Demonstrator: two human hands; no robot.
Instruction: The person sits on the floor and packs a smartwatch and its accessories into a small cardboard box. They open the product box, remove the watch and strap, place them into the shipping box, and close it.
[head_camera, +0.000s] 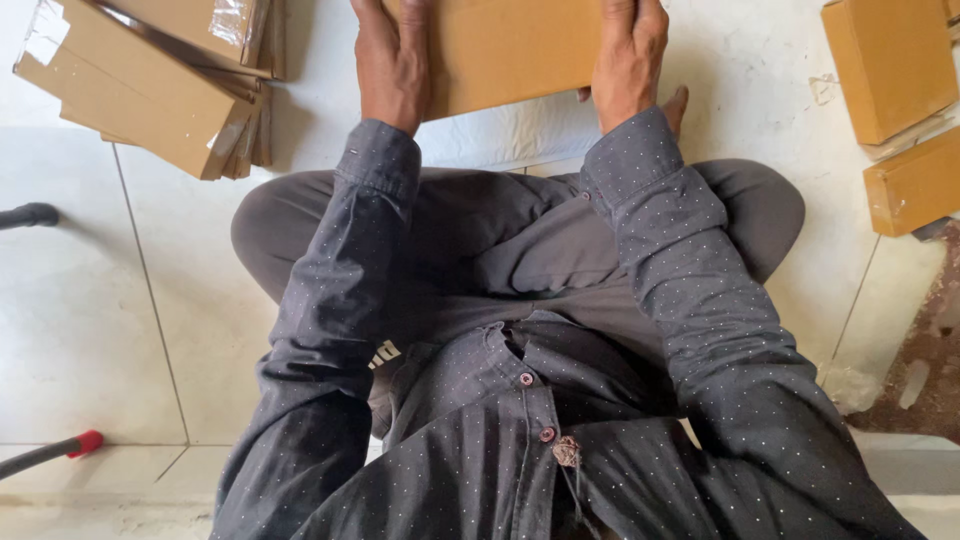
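Note:
A flat brown cardboard box (510, 50) lies in front of my crossed legs at the top middle of the head view, partly cut off by the frame's top edge. My left hand (392, 62) rests palm down on the box's left side, fingers gripping its edge. My right hand (628, 58) holds the box's right side, thumb tucked under the near edge. Both arms wear dark dotted sleeves. Beneath the box lies a white padded sheet or bag (500, 140) on the floor.
A stack of flattened cardboard boxes (160, 80) with clear tape lies at the upper left. Two closed brown boxes (895, 100) sit at the upper right. A black rod (28, 215) and a red-tipped black handle (60, 450) lie on the white floor tiles at the left.

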